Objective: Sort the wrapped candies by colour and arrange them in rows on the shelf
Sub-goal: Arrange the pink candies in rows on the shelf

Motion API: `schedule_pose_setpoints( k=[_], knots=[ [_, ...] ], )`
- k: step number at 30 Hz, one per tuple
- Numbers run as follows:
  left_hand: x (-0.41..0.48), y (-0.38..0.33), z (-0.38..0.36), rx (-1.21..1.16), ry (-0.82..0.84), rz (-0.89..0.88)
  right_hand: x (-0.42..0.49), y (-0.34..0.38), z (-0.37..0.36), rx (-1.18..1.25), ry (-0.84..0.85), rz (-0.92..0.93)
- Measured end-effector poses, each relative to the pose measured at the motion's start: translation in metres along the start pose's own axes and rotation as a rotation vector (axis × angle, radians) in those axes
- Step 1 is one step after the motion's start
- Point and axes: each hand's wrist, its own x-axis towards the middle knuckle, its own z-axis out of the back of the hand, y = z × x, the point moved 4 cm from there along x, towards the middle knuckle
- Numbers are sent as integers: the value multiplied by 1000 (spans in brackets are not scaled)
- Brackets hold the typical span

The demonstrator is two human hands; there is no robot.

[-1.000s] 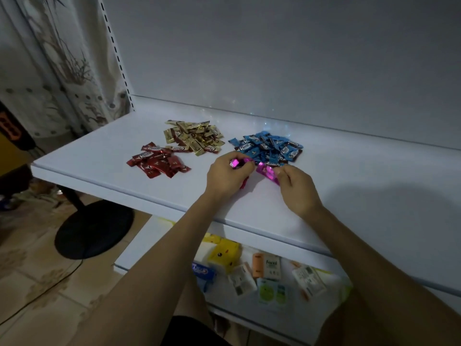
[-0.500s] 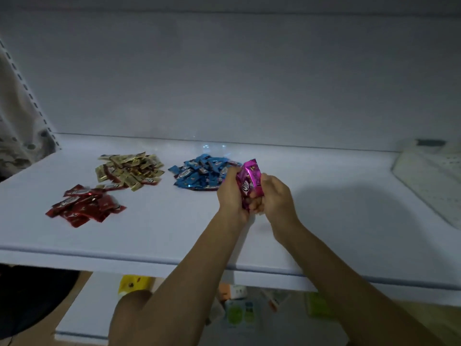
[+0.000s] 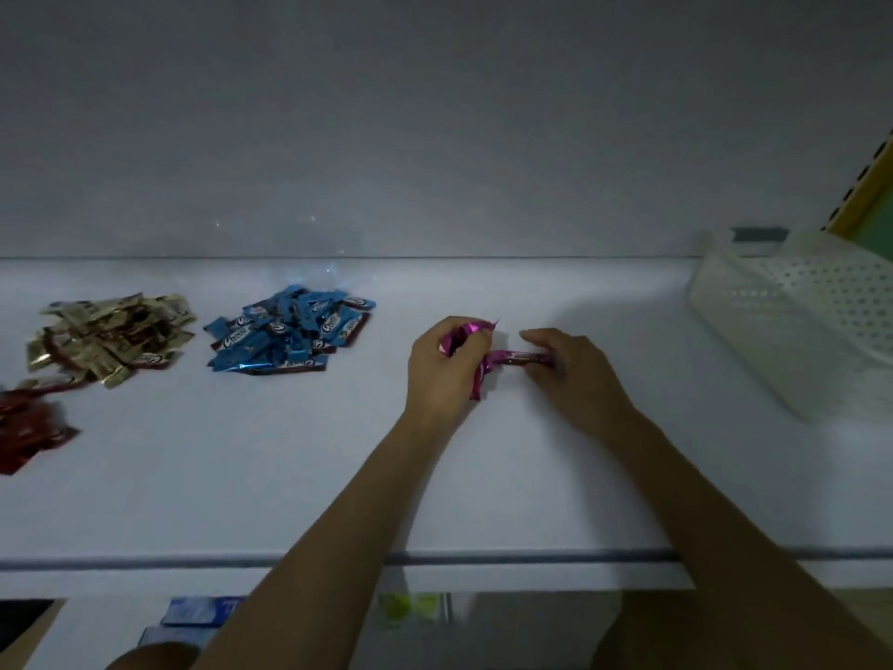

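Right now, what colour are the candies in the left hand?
The candies are shiny magenta; head view.

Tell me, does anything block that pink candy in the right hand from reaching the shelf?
Nothing visible does. The right hand pinches the pink candy low at the shelf; the blue pile lies off left, the white basket off right.

Both bare forearms [image 3: 338,524] reach toward the far side, hands close together. The left hand [image 3: 442,374] curls round shiny pink foil-wrapped candies [image 3: 465,332]; the right hand [image 3: 577,377] pinches a single pink foil-wrapped candy [image 3: 524,357].
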Motion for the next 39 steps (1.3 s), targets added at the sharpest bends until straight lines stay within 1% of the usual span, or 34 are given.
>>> schedule_pose_setpoints(
  k=[2,4,5,7,10,12,15,17,19,21,24,26,28,30,32,33,35,37,39],
  knots=[
    [-3,2,5,30,23,-61,0,0,1,23,-27,-26],
    [-3,4,8,3,15,-64,-1,0,1,24,-45,-31],
    [-2,5,9,-4,9,-62,-3,2,1,1,-57,0],
    [-1,5,7,-6,9,-73,-6,9,2,-96,-100,121],
    [-1,7,7,10,-5,-94,-14,20,0,-242,-80,293],
    [-2,8,9,25,-17,-94,-16,21,-3,-269,-56,318],
    [-4,5,9,43,-27,-99,-17,20,-3,-247,-72,290],
    [-5,4,8,65,-20,-103,-19,19,1,-148,-79,248],
    [-8,3,7,37,-10,-105,-21,17,8,-20,-140,207],
    [-9,2,7,10,0,-102,-20,12,10,28,-161,159],
    [-8,3,8,38,10,-125,-17,6,3,-16,-65,127],
    [-8,2,8,43,10,-125,-17,6,1,-28,-34,102],
    [-9,1,8,33,4,-121,-19,7,3,2,-32,81],
    [-10,0,8,22,10,-112,-20,10,5,10,-66,81],
    [-10,0,9,26,17,-98,-19,12,7,-61,-112,81],
    [-10,0,9,22,19,-88,-18,14,7,-129,-105,70],
    [-8,1,11,-43,0,-41,-17,17,3,-264,-42,77],
    [-4,3,15,-236,-57,55,-17,21,-1,-293,1,137],
    [-2,4,18,-445,-92,128,-19,23,-1,-279,-24,177]
  ],
)
